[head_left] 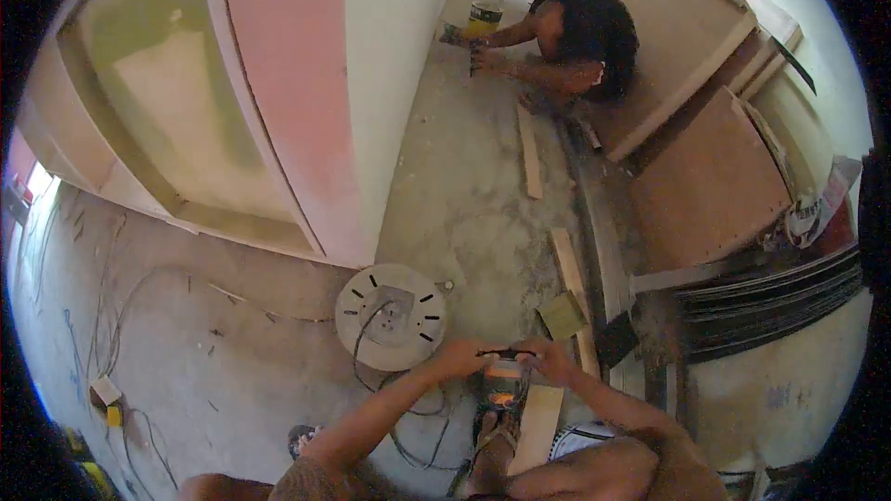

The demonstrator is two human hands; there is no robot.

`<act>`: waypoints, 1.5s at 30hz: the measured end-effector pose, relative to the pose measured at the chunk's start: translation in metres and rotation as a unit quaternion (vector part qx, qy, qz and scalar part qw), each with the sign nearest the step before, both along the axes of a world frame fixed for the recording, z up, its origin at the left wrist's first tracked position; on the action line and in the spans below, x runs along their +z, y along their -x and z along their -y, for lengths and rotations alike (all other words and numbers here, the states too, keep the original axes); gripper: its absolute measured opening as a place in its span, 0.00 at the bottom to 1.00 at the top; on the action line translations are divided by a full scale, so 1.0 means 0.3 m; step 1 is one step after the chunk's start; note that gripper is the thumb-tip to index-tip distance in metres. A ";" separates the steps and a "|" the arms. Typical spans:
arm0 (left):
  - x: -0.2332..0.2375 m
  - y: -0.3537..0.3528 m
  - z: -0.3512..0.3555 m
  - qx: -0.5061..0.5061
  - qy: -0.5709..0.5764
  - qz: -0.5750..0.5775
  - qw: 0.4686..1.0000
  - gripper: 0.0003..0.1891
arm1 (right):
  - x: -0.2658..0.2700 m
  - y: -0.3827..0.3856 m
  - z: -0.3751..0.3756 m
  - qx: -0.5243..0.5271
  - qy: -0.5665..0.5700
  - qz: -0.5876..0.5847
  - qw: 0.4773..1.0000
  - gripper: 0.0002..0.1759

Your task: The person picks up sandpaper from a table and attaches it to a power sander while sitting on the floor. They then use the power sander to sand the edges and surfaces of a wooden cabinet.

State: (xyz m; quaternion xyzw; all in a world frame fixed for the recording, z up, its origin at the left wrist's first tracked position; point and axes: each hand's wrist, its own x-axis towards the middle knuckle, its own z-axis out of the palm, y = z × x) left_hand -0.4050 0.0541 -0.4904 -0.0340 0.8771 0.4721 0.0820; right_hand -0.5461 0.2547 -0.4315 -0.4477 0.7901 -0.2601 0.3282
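At the near side of the floor (464,204), the left hand (464,358) and right hand (555,362) were narrowly closed on opposite ends of a dark piece (507,353) over a blurred, orange-marked object (502,386) beside a pale board (538,425), work that seemed to call for steadiness.

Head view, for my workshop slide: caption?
Left hand and right hand hold a dark object; a co-worker crouches near a can.
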 end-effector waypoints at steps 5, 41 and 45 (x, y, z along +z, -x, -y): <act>-0.058 0.020 0.018 -0.038 0.025 -0.065 0.997 0.21 | 0.014 0.001 -0.017 -0.008 -0.032 -0.007 0.999 0.19; 0.010 -0.047 0.083 -0.036 -0.172 0.010 0.984 0.23 | -0.012 0.065 0.016 0.050 -0.038 0.018 0.998 0.18; -0.002 -0.055 0.063 0.004 -0.198 0.004 0.980 0.23 | 0.081 -0.015 0.076 0.007 -0.093 -0.048 0.994 0.18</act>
